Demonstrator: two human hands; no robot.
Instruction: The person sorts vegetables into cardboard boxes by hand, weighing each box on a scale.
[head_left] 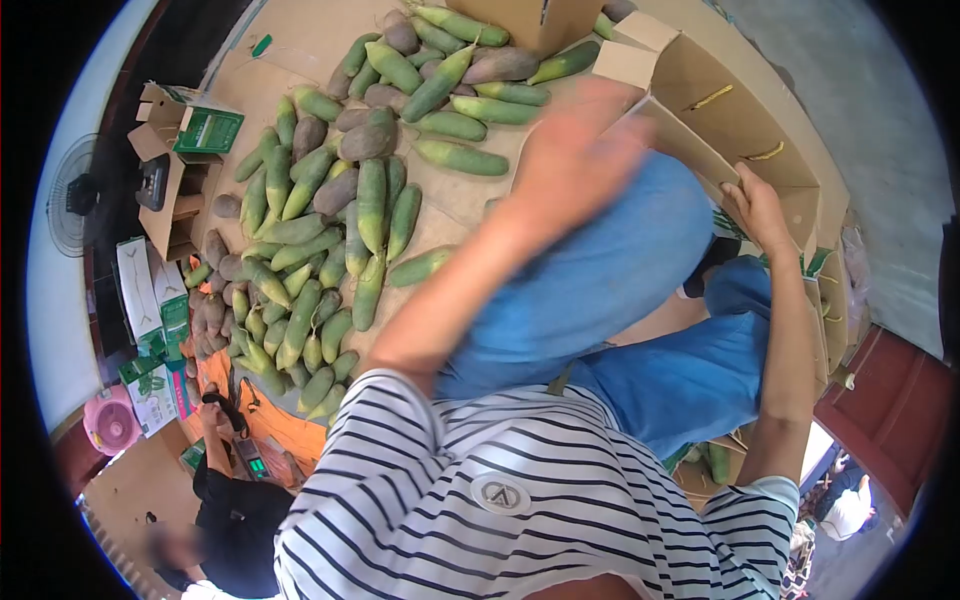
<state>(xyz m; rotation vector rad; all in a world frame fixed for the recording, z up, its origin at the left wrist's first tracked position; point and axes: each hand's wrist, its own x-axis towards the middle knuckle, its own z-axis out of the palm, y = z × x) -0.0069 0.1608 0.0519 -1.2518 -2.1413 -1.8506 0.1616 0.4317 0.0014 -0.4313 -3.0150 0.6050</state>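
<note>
An open cardboard box (pixel 800 190) lies at the upper right, with yellow straps showing inside. My right hand (pixel 762 212) grips its near wall, fingers hooked over the edge. Smeared by motion, my left hand (pixel 588 158) is over my raised knee, beside the box's flap (pixel 628 64); whether it holds anything cannot be made out. Many long green radishes (pixel 371 205) are heaped on the floor to the left of my left hand, mixed with darker, soil-coloured ones (pixel 367 141).
Another carton (pixel 538 22) stands at the top. Smaller green-printed boxes (pixel 208 130), a fan (pixel 80 192) and a pink round object (pixel 112 420) are at the left. A co-worker in black (pixel 240 530) is at the lower left, near an orange sheet (pixel 265 415).
</note>
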